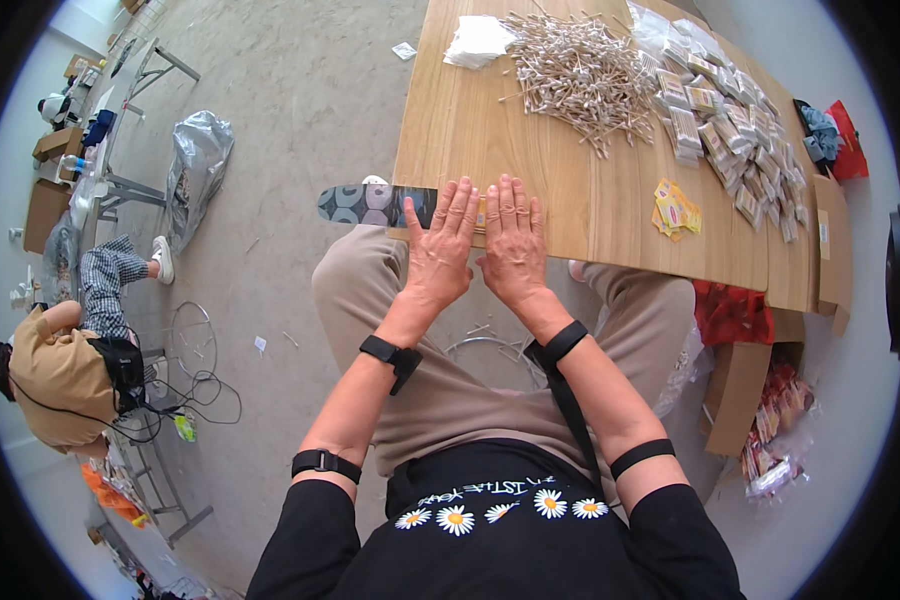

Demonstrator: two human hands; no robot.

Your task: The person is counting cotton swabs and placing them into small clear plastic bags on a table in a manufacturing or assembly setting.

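My left hand (438,250) lies flat at the table's near edge, fingers stretched out. Its thumb side meets a dark strip with grey rounded shapes (375,204), which sticks out past the table's left edge. Beside it my right hand (513,245) is also flat, fingers straight and together. In the narrow gap between the hands shows a bit of a small yellow-labelled piece (481,214); most of it is hidden under the fingers. Several yellow printed cards (676,209) lie on the wooden table (580,200) to the right.
A heap of loose cotton swabs (580,75) covers the table's far middle, with white sheets (478,42) left of it. Many clear packs of swabs (735,130) pile up at the right. Cardboard boxes (740,395) stand below right. At far left another person (65,370) sits by a bench.
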